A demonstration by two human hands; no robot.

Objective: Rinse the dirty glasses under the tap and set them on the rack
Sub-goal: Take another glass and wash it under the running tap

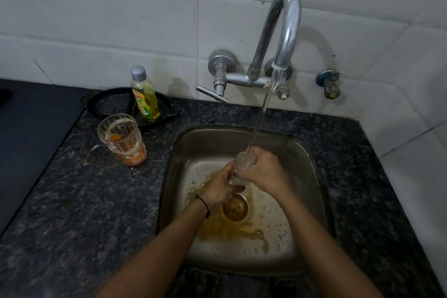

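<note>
A clear glass (244,161) is tilted over the steel sink (302,152), right under the stream running from the curved chrome tap (285,31). My right hand (266,172) grips the glass around its body. My left hand (222,186) holds its lower end, fingers curled against it. Orange-brown liquid lies on the sink floor around the drain (235,208). A second ribbed glass (122,139) with orange residue stands upright on the dark granite counter (72,213), left of the sink. No rack is in view.
A yellow dish-soap bottle (144,94) stands in a black pan (108,104) behind the dirty glass. A small spill (90,153) marks the counter beside that glass. A second wall valve (329,83) sits right of the tap. White tiles back the counter.
</note>
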